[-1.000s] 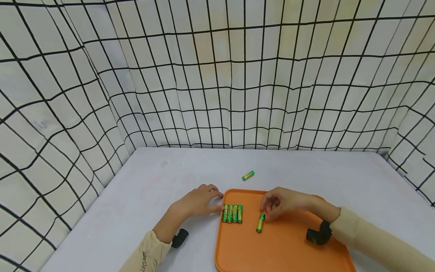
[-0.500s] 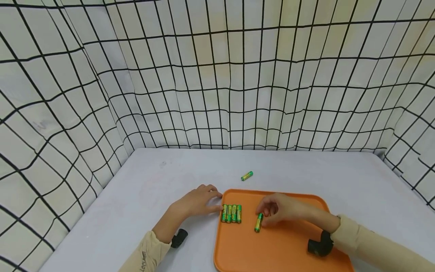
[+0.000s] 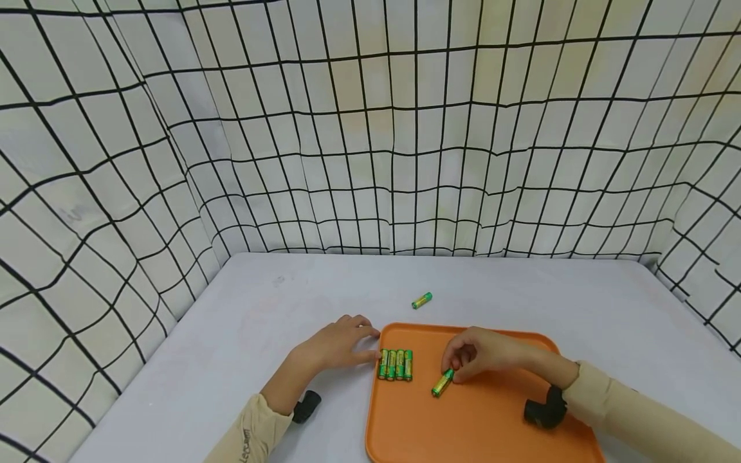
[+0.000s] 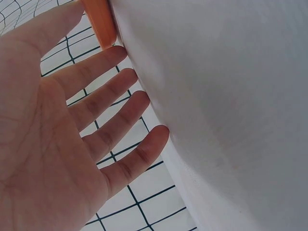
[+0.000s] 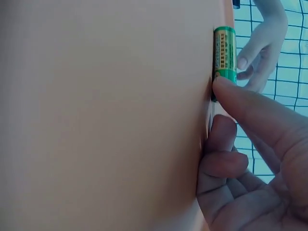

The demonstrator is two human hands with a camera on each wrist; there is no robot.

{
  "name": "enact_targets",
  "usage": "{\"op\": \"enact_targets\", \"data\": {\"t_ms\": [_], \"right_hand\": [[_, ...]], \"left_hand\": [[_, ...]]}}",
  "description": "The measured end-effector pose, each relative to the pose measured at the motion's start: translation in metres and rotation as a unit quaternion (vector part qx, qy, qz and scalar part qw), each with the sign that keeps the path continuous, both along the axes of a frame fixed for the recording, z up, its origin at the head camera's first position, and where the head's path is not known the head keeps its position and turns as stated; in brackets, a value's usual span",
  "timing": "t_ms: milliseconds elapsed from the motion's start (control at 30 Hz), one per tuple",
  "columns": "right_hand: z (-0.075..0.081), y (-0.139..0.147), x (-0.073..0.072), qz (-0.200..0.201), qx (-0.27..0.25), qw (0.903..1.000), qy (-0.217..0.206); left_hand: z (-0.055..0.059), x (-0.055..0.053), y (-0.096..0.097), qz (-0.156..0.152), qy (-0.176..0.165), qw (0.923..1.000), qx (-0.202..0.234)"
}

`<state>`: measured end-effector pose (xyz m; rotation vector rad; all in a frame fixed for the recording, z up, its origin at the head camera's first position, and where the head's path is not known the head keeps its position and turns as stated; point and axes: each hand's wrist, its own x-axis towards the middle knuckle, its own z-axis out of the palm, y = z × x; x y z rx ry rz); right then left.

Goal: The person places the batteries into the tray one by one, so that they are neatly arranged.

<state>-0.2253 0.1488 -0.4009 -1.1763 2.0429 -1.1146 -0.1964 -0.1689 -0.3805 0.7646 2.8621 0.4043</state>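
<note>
My right hand point(image 3: 483, 352) is over the orange tray point(image 3: 417, 424), its thumb and a finger pinching the upper end of a green and yellow battery point(image 3: 442, 383). That battery lies slantwise on the tray; close up in the right wrist view, the thumb presses on the battery point(image 5: 224, 53) while the other fingers curl against the tray. To its left, several like batteries point(image 3: 396, 364) lie side by side in a row near the tray's left rim. My left hand point(image 3: 334, 344) rests at that rim, thumb on the edge, fingers extended onto the table in the left wrist view.
Another battery point(image 3: 422, 300) lies on the white table point(image 3: 312, 283) behind the tray. A black grid net point(image 3: 405, 151) over white sheeting walls the back and sides. Each wrist carries a small black camera.
The pinched battery has turned from nearly upright in the head view to a clear slant, its near end swinging left. My right hand has shifted slightly; the left has stayed put.
</note>
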Motion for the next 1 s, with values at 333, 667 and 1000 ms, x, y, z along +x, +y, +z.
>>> {"op": "enact_targets", "data": {"t_ms": [333,667,1000], "right_hand": [[0.004,0.000,-0.006,0.040,0.026,0.9988,-0.003],[0.004,-0.003,-0.009,0.053,0.026,0.9982,-0.012],[0.006,-0.010,-0.012,0.058,0.016,0.9979,-0.025]], "left_hand": [[0.000,0.000,0.000,0.001,-0.001,1.0000,-0.005],[0.002,0.002,0.000,-0.002,0.001,1.0000,-0.007],[0.003,0.003,0.000,-0.003,-0.001,1.0000,-0.004]]}}
